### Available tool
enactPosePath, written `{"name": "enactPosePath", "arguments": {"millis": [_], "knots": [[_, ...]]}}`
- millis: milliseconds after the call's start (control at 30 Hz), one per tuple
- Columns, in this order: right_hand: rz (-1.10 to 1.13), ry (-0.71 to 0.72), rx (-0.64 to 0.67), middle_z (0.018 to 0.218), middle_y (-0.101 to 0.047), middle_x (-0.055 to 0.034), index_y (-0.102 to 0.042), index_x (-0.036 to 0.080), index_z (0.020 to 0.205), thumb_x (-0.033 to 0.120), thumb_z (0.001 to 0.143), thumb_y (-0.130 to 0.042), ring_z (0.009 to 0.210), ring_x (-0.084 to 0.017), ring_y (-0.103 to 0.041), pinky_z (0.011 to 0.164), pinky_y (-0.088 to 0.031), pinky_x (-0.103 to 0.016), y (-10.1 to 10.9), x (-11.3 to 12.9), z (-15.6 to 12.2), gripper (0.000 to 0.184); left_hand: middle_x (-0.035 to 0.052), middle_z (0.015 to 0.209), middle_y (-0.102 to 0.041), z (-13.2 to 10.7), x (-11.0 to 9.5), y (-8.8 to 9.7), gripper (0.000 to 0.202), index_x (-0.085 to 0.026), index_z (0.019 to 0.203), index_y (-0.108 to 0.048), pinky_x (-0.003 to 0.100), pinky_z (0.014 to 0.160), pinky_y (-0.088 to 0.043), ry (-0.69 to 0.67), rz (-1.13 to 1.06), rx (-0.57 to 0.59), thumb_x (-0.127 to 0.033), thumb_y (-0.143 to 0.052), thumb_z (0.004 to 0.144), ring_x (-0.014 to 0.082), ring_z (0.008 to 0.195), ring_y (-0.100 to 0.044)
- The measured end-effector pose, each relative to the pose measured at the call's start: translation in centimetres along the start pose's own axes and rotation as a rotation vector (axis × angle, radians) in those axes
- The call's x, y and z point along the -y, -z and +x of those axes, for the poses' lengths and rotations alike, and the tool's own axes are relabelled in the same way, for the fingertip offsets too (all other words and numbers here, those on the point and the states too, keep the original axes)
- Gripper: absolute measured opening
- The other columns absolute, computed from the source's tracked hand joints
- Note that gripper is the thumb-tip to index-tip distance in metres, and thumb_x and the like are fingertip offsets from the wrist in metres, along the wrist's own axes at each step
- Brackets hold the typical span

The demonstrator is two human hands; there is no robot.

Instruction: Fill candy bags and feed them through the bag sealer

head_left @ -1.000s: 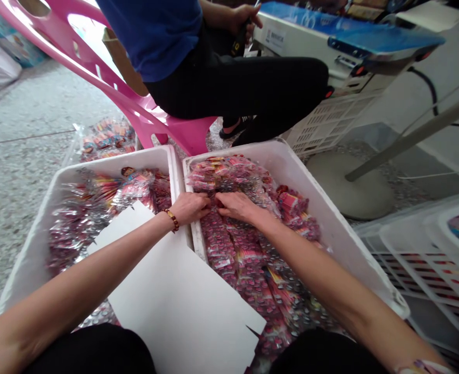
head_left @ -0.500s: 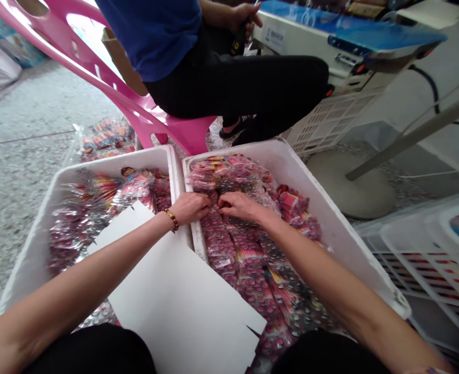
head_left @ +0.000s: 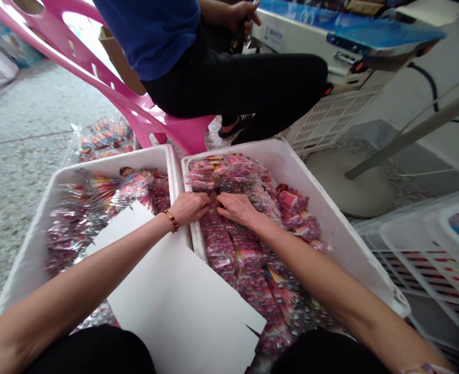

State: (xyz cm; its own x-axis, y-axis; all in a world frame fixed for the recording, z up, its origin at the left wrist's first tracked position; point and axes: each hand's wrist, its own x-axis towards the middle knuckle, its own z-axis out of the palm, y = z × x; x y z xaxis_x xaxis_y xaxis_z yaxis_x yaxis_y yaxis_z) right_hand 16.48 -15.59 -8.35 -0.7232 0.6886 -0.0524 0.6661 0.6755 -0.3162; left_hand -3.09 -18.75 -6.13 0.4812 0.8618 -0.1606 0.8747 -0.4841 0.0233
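Note:
In the right white bin (head_left: 311,192), rows of pink packets in clear plastic (head_left: 221,241) lie tightly stacked. My left hand (head_left: 190,208), with a beaded bracelet at the wrist, reaches over the bin's inner wall; its curled fingers pinch at the row's far end. Just to its right, my right hand (head_left: 235,209) is closed on the same packets, fingertips turned toward the left hand. The fingertips partly hide what they grip. A notched white card sheet (head_left: 175,296) slants across my lap and the left bin (head_left: 30,249), which also holds silvery-pink packets (head_left: 73,223).
A seated person in a blue shirt (head_left: 163,36) is on a pink chair (head_left: 124,98) beyond the bins, beside a blue-topped machine (head_left: 369,39). A metal pole (head_left: 408,137) on a round base and a slatted white crate (head_left: 420,259) stand at the right.
My right hand has shifted slightly, its fingers lower and more closed over the packets. My left hand stays nearly in place. The view has drifted very slightly.

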Motion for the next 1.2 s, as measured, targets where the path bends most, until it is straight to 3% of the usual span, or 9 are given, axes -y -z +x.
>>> {"name": "enactPosePath", "arguments": {"millis": [200, 367, 533, 700, 1000, 1100, 1200], "knots": [[-0.062, -0.034, 0.021, 0.110, -0.065, -0.0074, -0.057, 0.021, 0.108, 0.035, 0.093, -0.047, 0.096, -0.023, -0.063, 0.069, -0.042, -0.030, -0.2, 1.2, 0.7, 0.023, 0.0046, 0.092, -0.066, -0.2, 0.1, -0.3, 0.025, -0.019, 0.089, -0.062, 0.028, 0.064, -0.041, -0.006, -0.026, -0.040, -0.028, -0.039, 0.094, 0.0182, 0.083, -0.063], [-0.082, -0.131, 0.007, 0.113, -0.064, -0.0121, -0.053, 0.020, 0.115, 0.026, 0.097, -0.035, 0.097, -0.023, -0.063, 0.074, -0.045, -0.032, -0.8, 2.0, 1.2, 0.026, 0.0051, 0.093, -0.066, -0.1, 0.2, -0.5, 0.027, -0.019, 0.089, -0.061, 0.029, 0.063, -0.040, 0.012, -0.031, -0.053, -0.028, -0.037, 0.095, 0.0186, 0.083, -0.064], [-0.013, -0.058, 0.038, 0.110, -0.067, -0.0086, -0.056, 0.021, 0.108, 0.030, 0.094, -0.045, 0.099, -0.023, -0.064, 0.076, -0.046, -0.031, 0.0, 0.9, 0.9, 0.020, 0.0048, 0.093, -0.067, -0.1, 0.4, -0.5, 0.028, -0.019, 0.091, -0.060, 0.029, 0.063, -0.039, 0.061, -0.061, -0.053, -0.031, -0.036, 0.096, 0.0187, 0.082, -0.064], [-0.057, -0.164, 0.036, 0.109, -0.069, -0.0105, -0.058, 0.021, 0.110, 0.031, 0.096, -0.039, 0.100, -0.025, -0.064, 0.078, -0.046, -0.033, -0.2, 1.4, 1.1, 0.025, 0.0055, 0.092, -0.067, 0.0, 0.3, -0.6, 0.025, -0.019, 0.087, -0.059, 0.029, 0.065, -0.039, 0.029, -0.037, -0.049, -0.027, -0.036, 0.095, 0.0189, 0.082, -0.064], [-0.063, -0.187, 0.014, 0.109, -0.069, -0.0116, -0.055, 0.021, 0.113, 0.041, 0.095, -0.044, 0.098, -0.028, -0.065, 0.077, -0.046, -0.038, -0.3, 1.8, 1.6, 0.029, 0.0054, 0.092, -0.067, 0.1, 0.6, -0.9, 0.025, -0.019, 0.088, -0.059, 0.029, 0.064, -0.040, 0.064, -0.058, -0.055, -0.030, -0.037, 0.094, 0.0201, 0.083, -0.064], [-0.072, -0.151, 0.028, 0.106, -0.070, -0.0118, -0.056, 0.020, 0.112, 0.037, 0.096, -0.041, 0.096, -0.028, -0.066, 0.076, -0.044, -0.036, -0.2, 1.7, 1.8, 0.027, 0.0056, 0.093, -0.068, 0.1, 0.9, -0.8, 0.023, -0.019, 0.087, -0.060, 0.028, 0.065, -0.042, 0.073, -0.083, -0.031, -0.029, -0.039, 0.093, 0.0192, 0.083, -0.064], [-0.001, -0.102, 0.033, 0.106, -0.069, -0.0080, -0.056, 0.022, 0.108, 0.042, 0.096, -0.044, 0.095, -0.024, -0.065, 0.072, -0.041, -0.032, 0.5, 1.3, 1.1, 0.026, 0.0049, 0.094, -0.069, 0.1, 1.2, -0.7, 0.024, -0.020, 0.089, -0.062, 0.027, 0.068, -0.043, 0.052, -0.134, -0.021, -0.029, -0.040, 0.093, 0.0179, 0.084, -0.063]]}}
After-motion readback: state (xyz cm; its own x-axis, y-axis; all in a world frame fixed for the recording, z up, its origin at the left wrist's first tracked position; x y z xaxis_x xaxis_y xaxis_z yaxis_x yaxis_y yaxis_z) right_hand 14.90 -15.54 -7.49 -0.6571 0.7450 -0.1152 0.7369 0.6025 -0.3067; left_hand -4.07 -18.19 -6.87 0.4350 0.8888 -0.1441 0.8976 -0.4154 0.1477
